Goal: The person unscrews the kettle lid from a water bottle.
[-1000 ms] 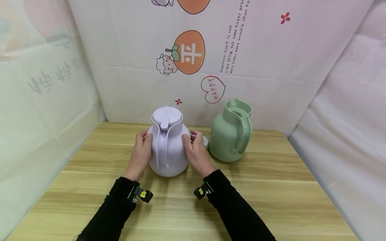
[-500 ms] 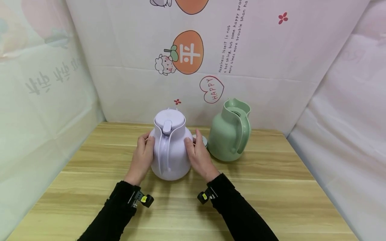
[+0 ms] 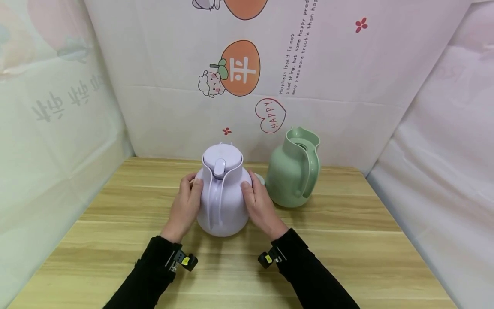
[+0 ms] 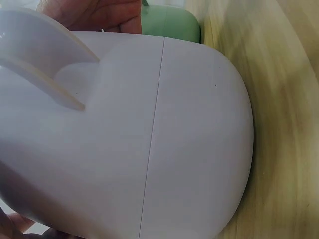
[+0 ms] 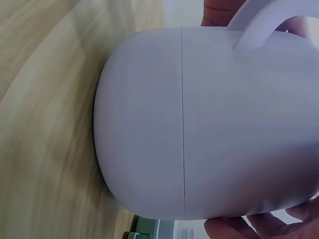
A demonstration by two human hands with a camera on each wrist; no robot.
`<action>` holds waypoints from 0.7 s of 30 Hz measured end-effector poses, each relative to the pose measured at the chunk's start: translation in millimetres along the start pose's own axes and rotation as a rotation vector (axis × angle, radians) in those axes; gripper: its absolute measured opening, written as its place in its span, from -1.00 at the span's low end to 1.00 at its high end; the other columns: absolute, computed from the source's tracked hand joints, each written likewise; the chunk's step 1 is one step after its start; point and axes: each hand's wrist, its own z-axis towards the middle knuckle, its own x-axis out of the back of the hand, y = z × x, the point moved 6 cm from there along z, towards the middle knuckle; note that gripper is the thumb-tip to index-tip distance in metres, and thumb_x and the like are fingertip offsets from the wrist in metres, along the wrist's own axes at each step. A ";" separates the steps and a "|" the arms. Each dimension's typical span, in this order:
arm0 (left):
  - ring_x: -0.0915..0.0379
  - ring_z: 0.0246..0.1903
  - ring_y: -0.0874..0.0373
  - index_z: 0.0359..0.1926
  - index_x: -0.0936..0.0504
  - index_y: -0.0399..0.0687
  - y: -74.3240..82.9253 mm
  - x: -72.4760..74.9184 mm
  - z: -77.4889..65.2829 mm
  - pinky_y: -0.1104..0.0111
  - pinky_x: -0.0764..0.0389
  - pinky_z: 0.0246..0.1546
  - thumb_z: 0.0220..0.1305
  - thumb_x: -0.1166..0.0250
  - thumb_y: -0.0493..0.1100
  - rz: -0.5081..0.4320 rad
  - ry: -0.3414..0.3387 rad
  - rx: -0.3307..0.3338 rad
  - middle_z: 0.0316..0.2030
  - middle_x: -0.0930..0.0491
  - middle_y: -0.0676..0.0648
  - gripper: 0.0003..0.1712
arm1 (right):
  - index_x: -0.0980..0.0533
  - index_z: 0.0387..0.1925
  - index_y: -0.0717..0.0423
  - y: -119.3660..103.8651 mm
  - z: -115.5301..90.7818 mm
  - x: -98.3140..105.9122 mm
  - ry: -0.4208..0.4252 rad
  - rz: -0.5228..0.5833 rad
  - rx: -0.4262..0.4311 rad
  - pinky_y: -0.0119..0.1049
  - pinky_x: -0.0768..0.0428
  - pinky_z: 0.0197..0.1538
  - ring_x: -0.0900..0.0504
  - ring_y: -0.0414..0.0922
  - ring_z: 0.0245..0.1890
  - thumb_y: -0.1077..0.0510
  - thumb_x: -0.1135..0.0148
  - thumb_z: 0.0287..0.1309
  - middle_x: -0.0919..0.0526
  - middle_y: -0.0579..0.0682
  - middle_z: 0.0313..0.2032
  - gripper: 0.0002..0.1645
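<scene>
A lavender vacuum jug [image 3: 230, 197] stands upright between my two hands, its lid in place and its handle turned toward me. My left hand [image 3: 185, 206] grips its left side, thumb on the near face and fingers going behind. On the opposite side my right hand [image 3: 263, 206] holds it the same way. Most of the fingers are hidden by the jug in the head view; the right wrist view shows right-hand fingers [image 5: 264, 226] against its wall. Just right of my right hand stands a green vacuum jug [image 3: 289, 178] with an uncovered top.
Partly hidden behind the right hand lies a pale round piece [image 3: 260, 178], close to the green jug. Everything stands on a wood-grain table [image 3: 332, 257]. A printed cloth [image 3: 173, 120] hangs along its back edge, with more cloth at both sides.
Both hands have shifted the lavender jug a little to the right and toward me. It partly covers the pale round piece now. The green jug stays where it was.
</scene>
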 end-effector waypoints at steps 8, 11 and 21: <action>-0.25 0.49 -0.21 0.63 -0.14 -0.08 6.2 -4.2 -4.4 -0.14 -0.26 0.48 0.66 0.23 0.25 0.072 -0.013 -0.080 0.52 -0.30 -0.24 -0.24 | -0.23 0.51 0.19 1.0 -8.1 6.6 -0.010 0.030 0.010 0.09 -0.46 0.41 -0.51 0.01 0.34 -0.14 0.23 0.67 -0.53 0.14 0.32 -0.34; -0.28 0.47 -0.19 0.61 -0.18 -0.06 7.6 -6.8 -6.6 -0.14 -0.30 0.46 0.66 0.21 0.26 0.068 -0.022 -0.087 0.50 -0.33 -0.22 -0.25 | -0.25 0.49 0.17 0.8 -12.6 9.3 -0.011 0.032 0.009 0.07 -0.45 0.42 -0.50 0.00 0.34 -0.14 0.23 0.67 -0.52 0.12 0.30 -0.36; -0.40 0.39 -0.16 0.58 -0.22 -0.09 15.3 -13.2 -13.1 -0.14 -0.44 0.36 0.65 0.15 0.25 0.056 -0.056 -0.114 0.44 -0.41 -0.25 -0.27 | 0.03 0.67 0.02 5.9 -32.8 18.6 -0.026 0.010 -0.139 0.11 -0.18 0.57 -0.16 0.04 0.59 -0.31 0.26 0.63 -0.13 0.11 0.60 -0.16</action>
